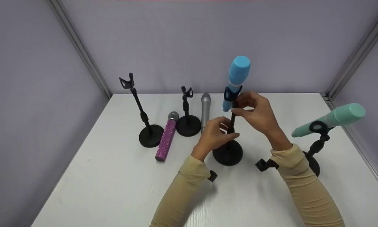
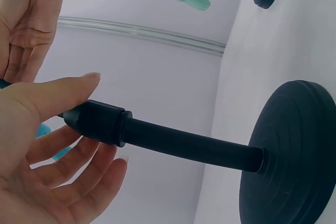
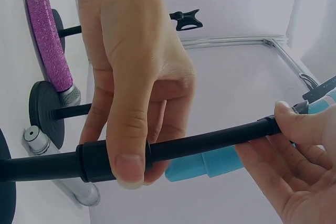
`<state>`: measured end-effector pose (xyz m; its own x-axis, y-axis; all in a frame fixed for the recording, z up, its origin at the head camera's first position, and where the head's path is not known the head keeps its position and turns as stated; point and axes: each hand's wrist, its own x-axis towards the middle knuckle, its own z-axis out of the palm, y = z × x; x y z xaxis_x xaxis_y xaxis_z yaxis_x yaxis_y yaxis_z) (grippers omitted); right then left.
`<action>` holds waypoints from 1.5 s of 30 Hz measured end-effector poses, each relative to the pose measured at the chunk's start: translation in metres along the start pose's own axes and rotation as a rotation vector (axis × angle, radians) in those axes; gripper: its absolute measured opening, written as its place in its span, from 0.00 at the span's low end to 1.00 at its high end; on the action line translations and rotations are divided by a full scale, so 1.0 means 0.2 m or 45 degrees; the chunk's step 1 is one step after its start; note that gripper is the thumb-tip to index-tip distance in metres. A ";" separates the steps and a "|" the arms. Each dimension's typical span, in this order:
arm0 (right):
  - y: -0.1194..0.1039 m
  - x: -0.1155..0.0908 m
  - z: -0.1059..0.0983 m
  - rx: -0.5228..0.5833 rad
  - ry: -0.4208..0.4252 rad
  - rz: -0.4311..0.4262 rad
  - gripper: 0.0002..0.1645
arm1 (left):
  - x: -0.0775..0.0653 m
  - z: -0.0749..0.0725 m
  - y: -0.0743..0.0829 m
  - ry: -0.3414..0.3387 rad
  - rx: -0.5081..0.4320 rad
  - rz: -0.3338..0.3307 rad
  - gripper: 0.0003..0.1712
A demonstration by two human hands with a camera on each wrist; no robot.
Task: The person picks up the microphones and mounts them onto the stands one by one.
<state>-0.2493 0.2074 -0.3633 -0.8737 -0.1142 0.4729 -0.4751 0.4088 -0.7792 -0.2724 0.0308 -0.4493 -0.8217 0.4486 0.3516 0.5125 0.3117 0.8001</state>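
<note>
Standing well in from the near and side edges of the worktop [image 1: 113, 176], a black stand [image 1: 228, 155] is pinched at two heights: the left hand's [image 1: 213, 135] fingers and thumb on its collar [image 2: 102, 121], the right hand's [image 1: 256, 112] on its upper pole. White worktop stretches between it and the right stand [image 1: 316, 146]. The held stand's clip [image 1: 229, 94] carries a blue microphone [image 1: 239, 70]; the right stand's, a green microphone [image 1: 338, 116]. Leftward, a purple microphone [image 1: 167, 138] and silver microphone [image 1: 206, 110] lie either side of a short stand [image 1: 189, 126], with a tall stand [image 1: 151, 137] farther left. Greyish walls [image 1: 182, 41] rise beyond.
</note>
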 end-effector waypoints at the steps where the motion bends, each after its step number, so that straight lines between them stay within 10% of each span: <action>1: 0.00 0.00 0.00 -0.001 0.000 -0.001 0.16 | 0.00 0.00 0.00 0.003 0.002 -0.004 0.18; 31: -0.01 0.00 0.01 0.011 0.015 -0.023 0.16 | 0.01 -0.01 0.02 -0.063 -0.035 -0.007 0.08; 45: -0.01 0.00 0.01 0.012 -0.003 0.006 0.16 | 0.01 0.00 -0.01 0.044 0.022 0.067 0.10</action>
<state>-0.2474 0.2038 -0.3628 -0.8762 -0.1147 0.4681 -0.4720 0.4006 -0.7853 -0.2752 0.0310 -0.4508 -0.8016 0.4353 0.4097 0.5590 0.3031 0.7718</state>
